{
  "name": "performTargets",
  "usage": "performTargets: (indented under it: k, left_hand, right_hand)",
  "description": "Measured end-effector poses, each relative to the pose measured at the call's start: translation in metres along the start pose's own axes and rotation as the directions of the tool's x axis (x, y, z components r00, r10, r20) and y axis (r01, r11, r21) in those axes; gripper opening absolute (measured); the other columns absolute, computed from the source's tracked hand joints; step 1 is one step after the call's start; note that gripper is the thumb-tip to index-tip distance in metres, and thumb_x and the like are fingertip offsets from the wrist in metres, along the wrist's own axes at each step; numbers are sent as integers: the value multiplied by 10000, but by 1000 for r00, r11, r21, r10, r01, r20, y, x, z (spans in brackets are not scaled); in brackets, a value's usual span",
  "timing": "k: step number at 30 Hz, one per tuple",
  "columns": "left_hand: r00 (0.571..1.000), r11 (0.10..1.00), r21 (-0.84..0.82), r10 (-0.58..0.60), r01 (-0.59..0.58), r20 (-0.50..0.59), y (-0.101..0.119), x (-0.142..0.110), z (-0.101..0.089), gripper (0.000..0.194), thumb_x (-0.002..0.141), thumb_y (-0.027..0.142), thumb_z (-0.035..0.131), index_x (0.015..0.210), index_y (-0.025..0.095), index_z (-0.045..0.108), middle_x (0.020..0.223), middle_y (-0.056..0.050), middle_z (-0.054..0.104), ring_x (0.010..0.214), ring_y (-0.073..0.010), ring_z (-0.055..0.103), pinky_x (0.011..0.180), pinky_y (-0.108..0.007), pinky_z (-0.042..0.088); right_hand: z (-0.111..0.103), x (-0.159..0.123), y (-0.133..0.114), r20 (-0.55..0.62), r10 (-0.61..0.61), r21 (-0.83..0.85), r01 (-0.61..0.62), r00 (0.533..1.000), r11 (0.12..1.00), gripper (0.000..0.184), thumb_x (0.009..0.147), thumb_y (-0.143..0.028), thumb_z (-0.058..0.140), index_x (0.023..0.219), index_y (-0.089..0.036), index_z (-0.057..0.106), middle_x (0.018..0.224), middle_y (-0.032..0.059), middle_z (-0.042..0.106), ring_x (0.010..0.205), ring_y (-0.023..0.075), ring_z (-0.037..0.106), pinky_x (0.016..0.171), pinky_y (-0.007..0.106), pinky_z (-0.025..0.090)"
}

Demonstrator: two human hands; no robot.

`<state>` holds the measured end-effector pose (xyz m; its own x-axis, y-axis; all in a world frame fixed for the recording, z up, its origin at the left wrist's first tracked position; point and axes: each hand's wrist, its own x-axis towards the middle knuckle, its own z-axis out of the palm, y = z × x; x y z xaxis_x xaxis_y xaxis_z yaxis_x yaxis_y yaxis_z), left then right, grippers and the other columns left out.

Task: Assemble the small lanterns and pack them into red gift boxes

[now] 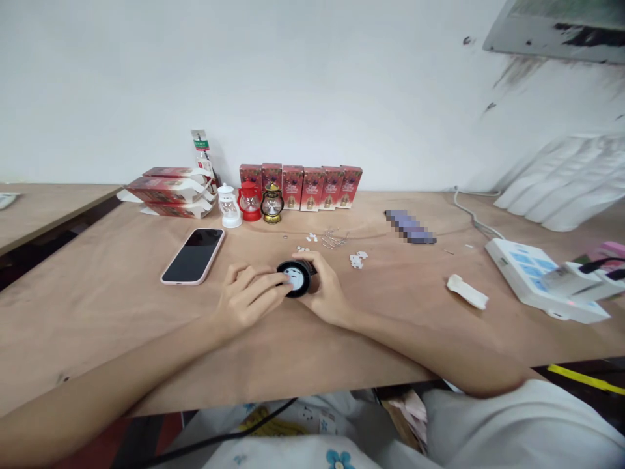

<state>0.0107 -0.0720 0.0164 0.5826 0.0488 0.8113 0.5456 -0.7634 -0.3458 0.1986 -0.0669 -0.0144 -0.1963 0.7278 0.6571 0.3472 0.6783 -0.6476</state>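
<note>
A round black piece with a dark rim, which looks like the underside of a small lantern, is tilted toward me above the table's middle. A white disc (295,277) sits inside its black rim (306,281). My right hand (326,291) is wrapped round its far and right side. From the left, my left hand (251,296) closes on the rim, with fingertips on the white disc; its thumb is hidden. Small white pieces (358,260) and thin metal bits (334,238) lie just behind. White (229,206), red (250,202) and black-gold (272,203) lanterns stand farther back.
Several red boxes (312,189) stand behind the lanterns, and more boxes (168,189) lie at left by a bottle (202,156). A phone (194,256) lies left. At right are a power strip (541,277), a crumpled white piece (467,292) and a blurred-out flat item (410,227).
</note>
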Motion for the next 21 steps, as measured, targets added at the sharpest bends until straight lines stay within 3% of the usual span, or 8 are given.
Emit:
performTargets:
  k: [8, 14, 21]
  left_hand:
    - [1000, 1000, -2, -17, 17, -6, 0, 3, -4, 71, 866, 151, 595, 908, 200, 625, 874, 11, 756, 787, -146, 632, 746, -332, 348]
    - [999, 1000, -7, -13, 13, -46, -3, -2, 0, 144, 880, 162, 574, 967, 256, 640, 870, 21, 758, 691, -127, 602, 723, -333, 330]
    - [997, 999, -17, 27, -28, -72, -5, -3, 1, 155, 869, 133, 581, 958, 240, 651, 862, 6, 758, 766, -144, 623, 723, -332, 334]
  right_hand:
    - [-1, 1, 0, 24, -17, 25, 17, 1000, 1000, 410, 736, -268, 688, 1100, -241, 501, 1073, 65, 611, 979, 226, 593, 858, 402, 469]
    - [-2, 2, -2, 49, -42, 39, 40, 998, 998, 402, 750, -272, 676, 1104, -216, 493, 1064, 72, 602, 966, 209, 598, 845, 371, 479]
    - [-2, 2, -2, 53, -75, 56, 72, 996, 996, 403, 757, -275, 677, 1106, -213, 485, 1058, 75, 593, 954, 199, 596, 842, 362, 485]
